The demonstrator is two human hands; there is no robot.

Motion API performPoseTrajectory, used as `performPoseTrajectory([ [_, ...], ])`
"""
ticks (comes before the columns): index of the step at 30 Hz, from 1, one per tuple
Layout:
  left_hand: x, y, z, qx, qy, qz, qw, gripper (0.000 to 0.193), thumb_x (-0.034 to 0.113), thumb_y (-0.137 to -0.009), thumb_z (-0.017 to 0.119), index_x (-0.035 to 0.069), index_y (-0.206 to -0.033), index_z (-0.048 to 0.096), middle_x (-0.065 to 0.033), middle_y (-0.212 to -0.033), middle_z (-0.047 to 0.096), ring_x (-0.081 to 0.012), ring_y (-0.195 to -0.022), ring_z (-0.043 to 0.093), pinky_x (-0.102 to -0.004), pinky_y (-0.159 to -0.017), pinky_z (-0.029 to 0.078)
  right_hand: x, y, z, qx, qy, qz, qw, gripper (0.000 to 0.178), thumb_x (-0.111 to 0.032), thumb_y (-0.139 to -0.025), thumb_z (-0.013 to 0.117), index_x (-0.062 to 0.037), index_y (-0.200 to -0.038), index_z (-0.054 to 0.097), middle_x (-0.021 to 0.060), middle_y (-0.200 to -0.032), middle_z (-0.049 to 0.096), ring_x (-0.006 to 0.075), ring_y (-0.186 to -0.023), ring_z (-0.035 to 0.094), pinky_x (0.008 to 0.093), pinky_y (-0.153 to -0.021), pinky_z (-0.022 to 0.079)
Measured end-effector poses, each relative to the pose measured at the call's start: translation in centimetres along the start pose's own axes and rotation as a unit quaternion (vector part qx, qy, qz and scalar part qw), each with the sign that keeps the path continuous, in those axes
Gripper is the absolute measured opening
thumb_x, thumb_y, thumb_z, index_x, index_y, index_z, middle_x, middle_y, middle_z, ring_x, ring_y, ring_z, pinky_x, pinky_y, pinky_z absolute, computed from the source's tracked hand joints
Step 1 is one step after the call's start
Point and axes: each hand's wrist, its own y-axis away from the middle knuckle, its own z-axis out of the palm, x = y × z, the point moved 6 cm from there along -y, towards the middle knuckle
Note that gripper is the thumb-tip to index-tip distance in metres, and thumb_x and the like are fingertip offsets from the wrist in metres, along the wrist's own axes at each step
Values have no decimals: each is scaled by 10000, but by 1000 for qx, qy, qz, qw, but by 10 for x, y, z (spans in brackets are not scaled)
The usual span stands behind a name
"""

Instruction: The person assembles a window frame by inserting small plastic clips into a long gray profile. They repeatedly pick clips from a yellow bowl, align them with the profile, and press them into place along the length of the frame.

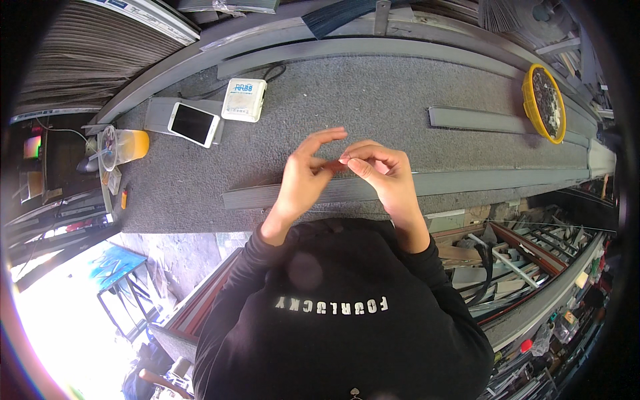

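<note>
Both my hands are raised close together over the near part of the carpeted bench. My left hand (303, 175) has its index finger stretched out, and its thumb side comes up to the right fingertips. The fingers of my right hand (388, 175) are pinched together, and whatever sits between them is too small to name. Below the hands a long grey strip (480, 181) lies along the bench's near side, partly covered by them. Farther right lies a shorter grey strip (467, 118), its right end running toward a yellow basket (527, 100) filled with small pieces.
A white phone (193, 124) and a white box (243, 100) lie at the back left of the grey carpeted bench (347, 87). Nearer the left edge are a clear cup with orange drink (127, 147) and a small orange object (125, 199). Long profiles (360, 48) line the far side.
</note>
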Motion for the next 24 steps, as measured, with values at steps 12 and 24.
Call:
performPoseTrajectory([
  [12,36,6,-11,48,-130,288,947,175,40,-700,816,116,-856,798,-102,-1184,651,-126,-804,620,-260,-644,526,15,2,2,2,1,81,997,171,-159,-961,648,-5,-887,643,85,-822,690,115,-694,605,224,-608,437],
  [24,56,25,-14,43,-397,373,838,266,39,-629,769,146,-872,780,10,-963,721,-197,-822,636,-303,-621,546,14,6,13,27,-21,155,987,250,-278,-1046,504,-34,-995,497,57,-640,578,116,-420,525,222,-345,329],
])
